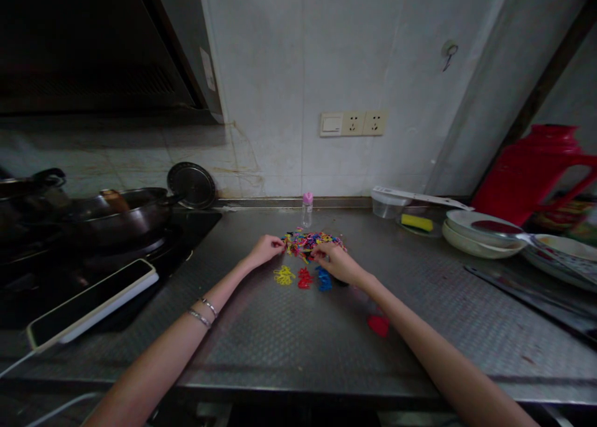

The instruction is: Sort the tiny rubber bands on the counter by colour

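A mixed heap of small colourful rubber bands (pixel 303 242) lies on the metal counter (pixel 261 346). My left hand (pixel 267 251) is at the heap's left edge, thumb and fingers closed in a pinch. Over the heap's right part, my right hand (pixel 336 262) has its fingertips drawn together. Whatever either hand pinches is too small to make out. In front of the heap sit separate little piles of yellow bands (pixel 283 276), red bands (pixel 305 278) and blue bands (pixel 323 279). Something black (pixel 342 283) shows partly beneath my right hand.
Behind the heap stands a small clear bottle (pixel 306 212) with a pink cap. A red heart-shaped piece (pixel 378 325) lies by my right forearm. At left are a phone-like device (pixel 97 303) and a pan (pixel 140 212) on the stove. Bowls (pixel 480 237) and a red flask (pixel 527 172) stand right.
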Demonstrator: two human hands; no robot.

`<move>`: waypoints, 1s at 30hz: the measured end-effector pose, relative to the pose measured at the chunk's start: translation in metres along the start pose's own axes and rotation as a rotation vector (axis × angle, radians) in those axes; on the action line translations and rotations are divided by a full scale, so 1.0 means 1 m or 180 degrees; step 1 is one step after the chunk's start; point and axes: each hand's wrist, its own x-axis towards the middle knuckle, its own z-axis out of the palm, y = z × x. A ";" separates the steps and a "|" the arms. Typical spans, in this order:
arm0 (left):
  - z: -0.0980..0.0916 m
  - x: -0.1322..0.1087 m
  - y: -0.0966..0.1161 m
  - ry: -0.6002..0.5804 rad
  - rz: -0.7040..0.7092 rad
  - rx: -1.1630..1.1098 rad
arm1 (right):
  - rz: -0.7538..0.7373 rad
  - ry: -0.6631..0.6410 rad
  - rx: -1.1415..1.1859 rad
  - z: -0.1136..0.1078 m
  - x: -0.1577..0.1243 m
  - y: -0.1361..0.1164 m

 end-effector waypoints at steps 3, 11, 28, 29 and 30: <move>0.001 0.000 -0.001 -0.0011 -0.0008 -0.0021 | -0.0165 -0.0121 0.0085 0.008 -0.001 -0.014; 0.003 -0.004 0.009 -0.0132 0.0076 0.0181 | -0.0157 0.0057 0.0059 -0.004 0.000 -0.010; -0.002 -0.003 0.012 0.0200 0.0093 0.0466 | 0.0184 0.0357 -0.0369 -0.021 -0.005 0.026; -0.003 -0.003 0.012 0.0238 0.0116 0.0469 | 0.0199 0.0366 -0.0368 -0.021 -0.005 0.028; -0.005 -0.003 0.013 0.0281 0.0141 0.0466 | 0.0215 0.0387 -0.0366 -0.022 -0.006 0.031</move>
